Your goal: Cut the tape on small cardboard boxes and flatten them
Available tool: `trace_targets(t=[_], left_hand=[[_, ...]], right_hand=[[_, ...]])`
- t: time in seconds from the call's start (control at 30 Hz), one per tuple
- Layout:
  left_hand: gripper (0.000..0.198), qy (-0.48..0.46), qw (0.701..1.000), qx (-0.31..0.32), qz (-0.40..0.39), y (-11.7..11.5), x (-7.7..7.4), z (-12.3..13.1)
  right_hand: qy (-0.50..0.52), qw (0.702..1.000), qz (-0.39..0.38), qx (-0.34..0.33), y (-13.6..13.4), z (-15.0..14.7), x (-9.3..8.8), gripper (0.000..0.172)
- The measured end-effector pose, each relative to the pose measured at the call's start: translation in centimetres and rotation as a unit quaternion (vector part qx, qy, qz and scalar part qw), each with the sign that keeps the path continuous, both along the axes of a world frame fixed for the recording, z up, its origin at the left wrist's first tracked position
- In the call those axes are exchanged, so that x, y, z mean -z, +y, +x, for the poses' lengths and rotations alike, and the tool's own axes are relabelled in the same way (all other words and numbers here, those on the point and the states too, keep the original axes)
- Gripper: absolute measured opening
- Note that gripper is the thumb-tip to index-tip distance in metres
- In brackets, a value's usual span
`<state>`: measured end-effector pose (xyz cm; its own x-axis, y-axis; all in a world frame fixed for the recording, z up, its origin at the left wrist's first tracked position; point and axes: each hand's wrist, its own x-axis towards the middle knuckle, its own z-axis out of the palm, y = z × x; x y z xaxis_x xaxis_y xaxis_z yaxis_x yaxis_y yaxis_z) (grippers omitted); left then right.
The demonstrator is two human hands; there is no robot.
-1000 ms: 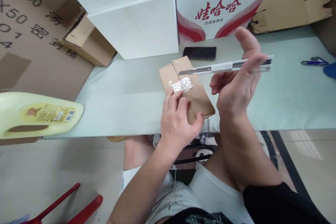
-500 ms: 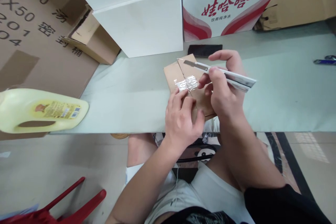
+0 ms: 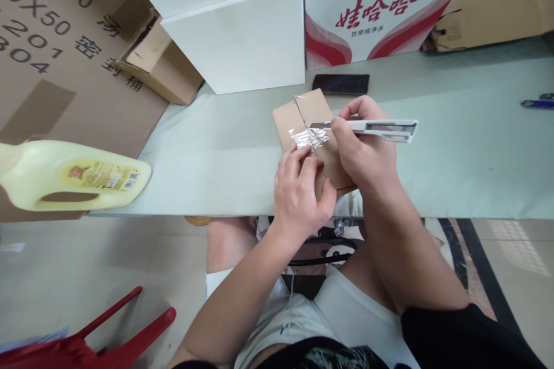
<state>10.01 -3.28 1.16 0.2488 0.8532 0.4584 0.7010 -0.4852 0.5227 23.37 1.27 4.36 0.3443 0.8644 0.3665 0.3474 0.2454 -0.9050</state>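
A jug (image 3: 73,176) is laid at the left edge of the table (image 3: 454,173). At the front middle, a packet (image 3: 309,109) is pinned flat under the left hand (image 3: 300,196), fingers laid on top rather than curled round it. The tape (image 3: 308,137) across the packet is met by the blade of a knife (image 3: 372,127), which is gripped by the right hand (image 3: 367,155).

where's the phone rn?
Head view, upper middle: the phone lies flat on the table, just behind the brown parcel and in front of the red-and-white carton.
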Motion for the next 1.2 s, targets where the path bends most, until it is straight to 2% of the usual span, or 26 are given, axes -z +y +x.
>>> trace_targets(t=[0.13, 0.3, 0.87, 1.07, 1.2], left_hand=[[0.020, 0.006, 1.000, 0.006, 0.003, 0.07, 0.05, -0.12], [0.020, 0.007, 1.000, 0.007, 0.016, 0.20, -0.01, -0.09], [0.026, -0.027, 1.000, -0.001, -0.011, -0.20, 0.03, 0.06], [0.025, -0.015, 1.000, -0.003, 0.023, -0.12, 0.49, 0.07], [0.024, -0.008, 0.999, -0.002, 0.035, 0.01, 0.52, 0.09]], right_hand=[[-0.018, 1.000, 0.000, -0.003, -0.36, -0.29, -0.07, 0.013], [-0.021, 0.999, -0.017, -0.044, -0.75, -0.22, -0.13, 0.013], [-0.080, 0.995, -0.041, -0.029, -0.69, -0.60, -0.30, 0.008], [-0.079, 0.993, -0.082, -0.016, -0.33, -0.58, -0.41, 0.007], [-0.062, 0.996, -0.064, -0.031, -0.27, -0.51, -0.33, 0.014]])
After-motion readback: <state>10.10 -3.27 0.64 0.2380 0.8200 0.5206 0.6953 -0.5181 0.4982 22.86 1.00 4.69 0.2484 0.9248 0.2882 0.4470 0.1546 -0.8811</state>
